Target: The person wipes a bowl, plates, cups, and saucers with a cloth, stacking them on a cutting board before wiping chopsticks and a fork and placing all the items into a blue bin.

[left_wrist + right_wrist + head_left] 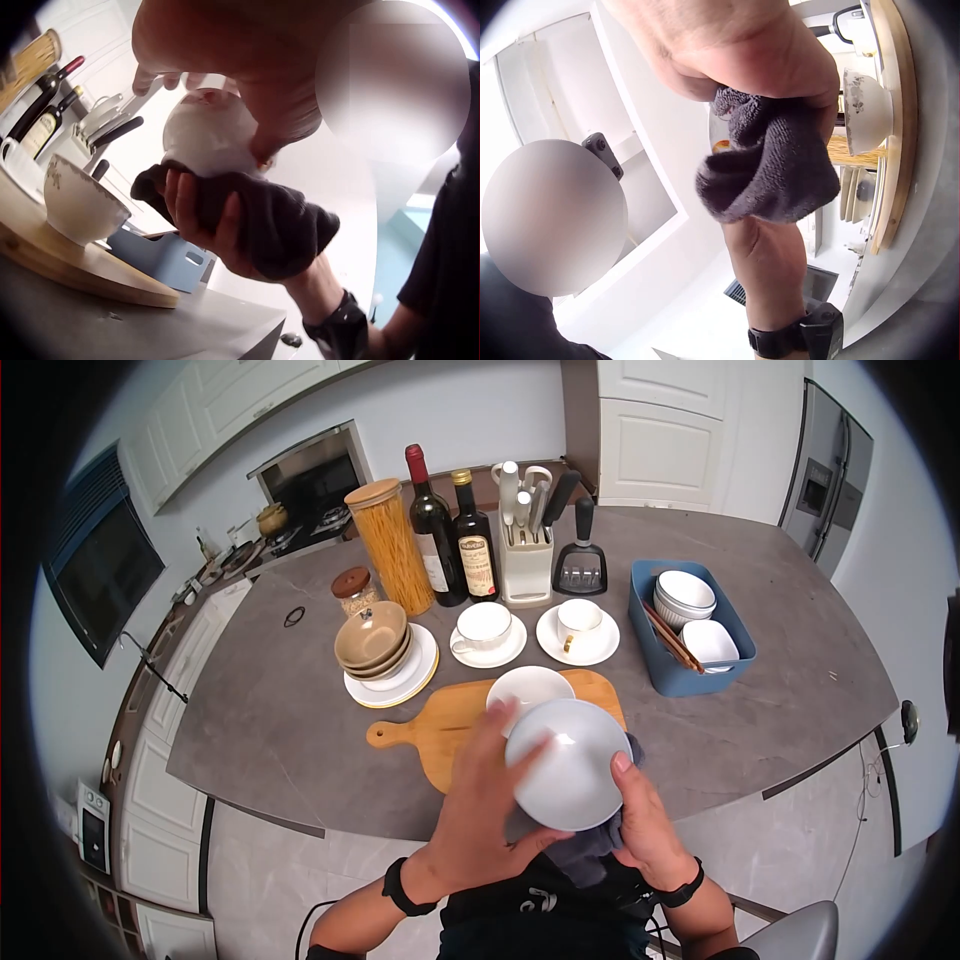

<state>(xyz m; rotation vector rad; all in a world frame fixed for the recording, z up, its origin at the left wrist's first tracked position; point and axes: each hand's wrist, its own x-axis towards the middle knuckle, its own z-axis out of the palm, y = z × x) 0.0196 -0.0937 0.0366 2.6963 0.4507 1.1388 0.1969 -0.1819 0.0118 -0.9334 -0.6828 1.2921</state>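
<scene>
A white bowl is held up over the near edge of the cutting board, its inside facing the head camera. My right hand grips it from the right, thumb on the rim, with a dark grey cloth between the palm and the bowl's outside. The left hand is spread at the bowl's left side, its fingers blurred over the inside and the thumb at the lower rim. Behind it, a second white bowl with a patterned outside stands on the board.
Brown bowls sit on white plates at the left. Two cups on saucers stand behind the board. Farther back are a pasta jar, two bottles and a knife block. A blue bin holds bowls and chopsticks.
</scene>
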